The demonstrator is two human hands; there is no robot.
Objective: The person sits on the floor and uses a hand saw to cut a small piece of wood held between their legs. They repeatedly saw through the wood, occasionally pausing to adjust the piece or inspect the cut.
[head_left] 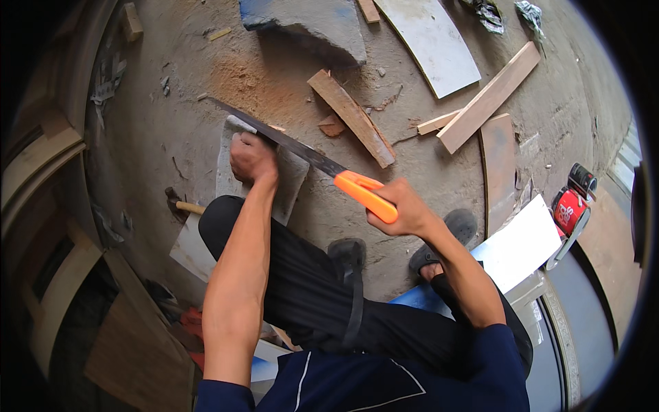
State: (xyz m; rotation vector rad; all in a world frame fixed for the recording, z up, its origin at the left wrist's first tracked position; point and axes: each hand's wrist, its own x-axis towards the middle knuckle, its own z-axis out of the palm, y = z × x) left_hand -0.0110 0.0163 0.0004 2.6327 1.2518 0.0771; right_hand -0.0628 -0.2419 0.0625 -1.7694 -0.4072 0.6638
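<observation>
My right hand (pixel 399 209) is closed around the orange handle of a handsaw (pixel 302 151). The saw's dark blade slants up and left, past the knuckles of my left hand (pixel 252 158). That left hand is a fist resting on a pale grey slab (pixel 292 180) in front of my bent knee; what its fingers hold, if anything, is hidden. A small light wood sliver (pixel 276 128) shows just beyond the blade. Reddish-brown sawdust (pixel 244 86) is spread over the ground on the blade's far side.
A rough wood piece (pixel 353 118) lies ahead, with planks (pixel 489 99) and a white board (pixel 436 44) to the right. A broken slab (pixel 309 31) sits at the far side. A hammer (pixel 184 205) lies left of my knee; a red can (pixel 568 211) stands right.
</observation>
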